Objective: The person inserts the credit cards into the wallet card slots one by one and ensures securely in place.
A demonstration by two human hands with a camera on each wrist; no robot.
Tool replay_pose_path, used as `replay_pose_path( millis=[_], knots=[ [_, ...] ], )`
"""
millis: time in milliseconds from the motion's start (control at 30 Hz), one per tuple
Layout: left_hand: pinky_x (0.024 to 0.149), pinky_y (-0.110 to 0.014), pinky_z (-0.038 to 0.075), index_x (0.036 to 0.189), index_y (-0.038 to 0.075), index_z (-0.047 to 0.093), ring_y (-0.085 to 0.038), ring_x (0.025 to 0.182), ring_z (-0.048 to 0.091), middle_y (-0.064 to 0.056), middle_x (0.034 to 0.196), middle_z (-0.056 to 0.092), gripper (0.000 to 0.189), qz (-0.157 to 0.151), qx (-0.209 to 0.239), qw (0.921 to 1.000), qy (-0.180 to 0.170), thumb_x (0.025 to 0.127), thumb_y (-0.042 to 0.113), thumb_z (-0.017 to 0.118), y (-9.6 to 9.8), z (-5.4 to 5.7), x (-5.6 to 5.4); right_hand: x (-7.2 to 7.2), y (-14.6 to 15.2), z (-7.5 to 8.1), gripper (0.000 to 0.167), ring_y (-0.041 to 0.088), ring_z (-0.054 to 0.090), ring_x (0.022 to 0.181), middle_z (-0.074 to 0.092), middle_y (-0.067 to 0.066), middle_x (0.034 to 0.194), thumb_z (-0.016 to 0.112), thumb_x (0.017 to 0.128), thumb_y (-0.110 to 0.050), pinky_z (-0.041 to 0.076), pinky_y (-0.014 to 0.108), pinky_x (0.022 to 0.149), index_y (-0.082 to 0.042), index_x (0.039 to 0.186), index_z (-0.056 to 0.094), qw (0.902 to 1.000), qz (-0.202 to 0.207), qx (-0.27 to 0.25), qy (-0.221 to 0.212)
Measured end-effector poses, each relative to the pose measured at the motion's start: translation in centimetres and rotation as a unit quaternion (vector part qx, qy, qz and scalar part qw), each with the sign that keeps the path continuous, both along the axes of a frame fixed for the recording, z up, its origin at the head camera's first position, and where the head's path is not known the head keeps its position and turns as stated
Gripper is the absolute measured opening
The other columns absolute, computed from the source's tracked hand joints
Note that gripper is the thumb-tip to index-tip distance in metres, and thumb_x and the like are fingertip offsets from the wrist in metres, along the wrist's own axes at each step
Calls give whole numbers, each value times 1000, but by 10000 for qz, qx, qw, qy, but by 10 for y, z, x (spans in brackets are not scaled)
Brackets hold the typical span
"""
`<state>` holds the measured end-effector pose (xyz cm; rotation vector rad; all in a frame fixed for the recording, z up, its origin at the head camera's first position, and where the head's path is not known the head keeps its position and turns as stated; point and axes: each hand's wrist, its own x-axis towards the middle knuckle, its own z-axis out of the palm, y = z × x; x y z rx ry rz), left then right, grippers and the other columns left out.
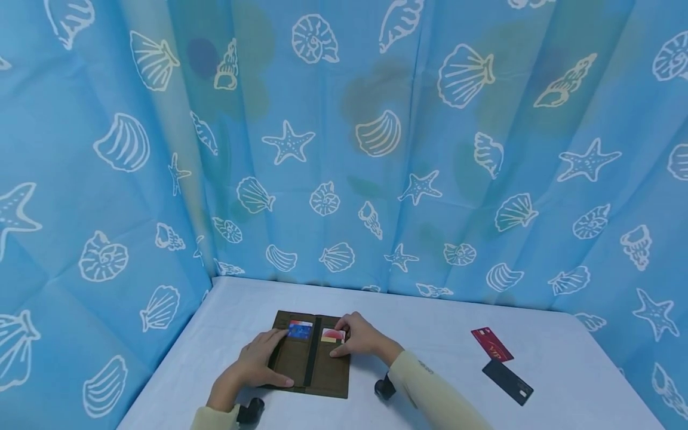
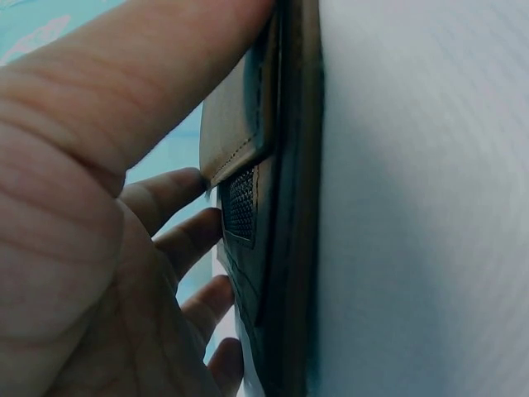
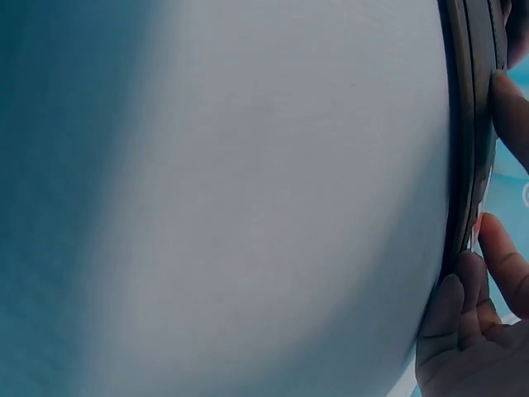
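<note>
An open brown long wallet point(image 1: 329, 373) lies on the table, a dark strap point(image 1: 313, 352) down its middle. A blue bank card point(image 1: 300, 329) sits in its left upper slot, a red-and-white card point(image 1: 333, 335) in the right upper slot. My left hand point(image 1: 257, 361) rests on the wallet's left half, thumb near the bottom edge, extended fingers by the blue card. My right hand point(image 1: 361, 335) holds the red-and-white card at the wallet's right side, index finger by its top and thumb just below it. In the right wrist view, the fingers point(image 3: 496, 248) bend at the wallet's edge.
A red VIP card point(image 1: 491, 344) and a black card point(image 1: 507, 382) lie on the white tabletop point(image 1: 430, 322) to the right, close together. A blue curtain point(image 1: 344, 149) with white shell prints stands behind and along the sides.
</note>
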<state>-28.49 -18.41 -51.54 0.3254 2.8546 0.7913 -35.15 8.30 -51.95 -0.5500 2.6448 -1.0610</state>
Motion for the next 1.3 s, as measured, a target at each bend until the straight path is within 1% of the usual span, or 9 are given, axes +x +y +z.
replay_pose_path(
  millis=[200, 367, 500, 733, 833, 900, 1100, 1200, 1300],
  knots=[
    [111, -69, 29, 150, 10, 37, -38, 140, 35, -16, 152, 40, 110, 20, -96, 9999, -78, 63, 53, 89, 0, -1, -1, 1, -1, 1, 47, 20, 48, 95, 47, 5, 106, 89, 73, -24, 48, 36, 82, -10, 107, 59, 10000, 13, 39, 14],
    [110, -69, 30, 150, 11, 38, -38, 139, 36, -16, 151, 41, 109, 108, -56, 9999, -18, 62, 49, 91, 1, 1, 0, 2, -2, 3, 45, 18, 50, 92, 50, 4, 102, 89, 73, -24, 49, 35, 81, -9, 107, 62, 9997, 63, 154, 154],
    [110, -69, 30, 150, 11, 38, -38, 139, 35, -16, 152, 41, 109, 90, -95, 9999, 7, 62, 48, 91, 0, 1, 0, 2, -3, 3, 47, 17, 50, 90, 52, 2, 101, 88, 74, -24, 48, 33, 79, -9, 111, 63, 9996, 82, 201, 201],
    [112, -69, 27, 150, 10, 38, -39, 141, 33, -18, 153, 39, 110, 92, 39, 9999, -22, 62, 51, 91, -1, -6, -2, 3, -4, 4, 40, 16, 50, 87, 53, 0, 97, 87, 76, -22, 47, 30, 76, -11, 107, 65, 9995, 167, 184, 205],
    [113, -69, 26, 151, 10, 37, -38, 142, 32, -17, 154, 38, 111, 88, -10, 9999, -60, 63, 52, 90, -1, -8, -3, 3, -4, 3, 40, 16, 50, 87, 53, 1, 97, 87, 76, -22, 47, 31, 76, -10, 108, 66, 9996, 165, 170, 152],
    [113, -69, 26, 151, 11, 37, -38, 142, 32, -17, 154, 38, 111, 117, -10, 9999, -96, 63, 52, 90, 0, -7, -2, 3, -4, 3, 41, 16, 50, 86, 53, 1, 97, 87, 76, -22, 46, 30, 75, -9, 109, 65, 9996, 167, 159, 142],
    [111, -69, 27, 149, 10, 39, -38, 140, 34, -17, 153, 40, 108, 177, -37, 9998, -92, 62, 48, 91, 1, -2, 0, 3, -4, 2, 34, 17, 51, 85, 53, 0, 95, 87, 76, -21, 46, 29, 74, -11, 102, 67, 9997, 185, 95, 81],
    [110, -69, 29, 149, 10, 39, -38, 140, 35, -16, 152, 40, 108, 155, -116, 9998, -53, 63, 47, 91, 1, -1, -1, 2, -4, 2, 33, 17, 51, 85, 53, 1, 95, 86, 77, -20, 46, 29, 74, -12, 102, 66, 9998, 195, 76, 29],
    [111, -69, 29, 149, 9, 39, -38, 140, 35, -17, 152, 40, 108, 99, -35, 9999, -12, 63, 48, 91, 2, -2, -1, 2, -2, 2, 34, 17, 50, 85, 53, 1, 95, 86, 77, -21, 46, 30, 74, -11, 102, 66, 9996, 245, 108, 83]
  ],
)
